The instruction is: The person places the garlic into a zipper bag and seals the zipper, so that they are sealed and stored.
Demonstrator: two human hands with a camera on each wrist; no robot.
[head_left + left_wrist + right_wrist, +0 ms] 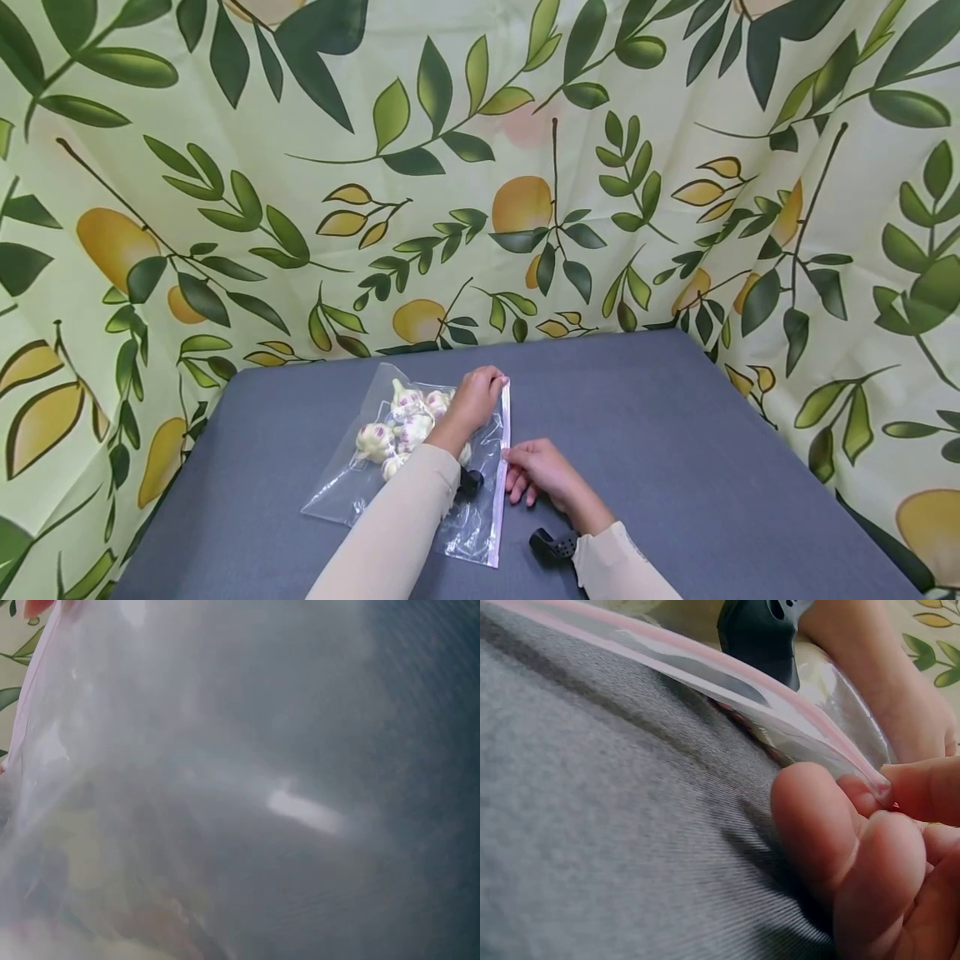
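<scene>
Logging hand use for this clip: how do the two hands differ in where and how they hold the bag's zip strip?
The left hand grips the zip strip at its far end, reaching across the bag. The right hand pinches it nearer the middle, resting on the table. Both wear beige sleeves.

Head view is reading bright, even, soft shadows only. Left wrist view is washing out: plastic bag (225, 787) filling the lens, blurred, throwing glare. Right wrist fingertips (870, 862) are blurring close up.
</scene>
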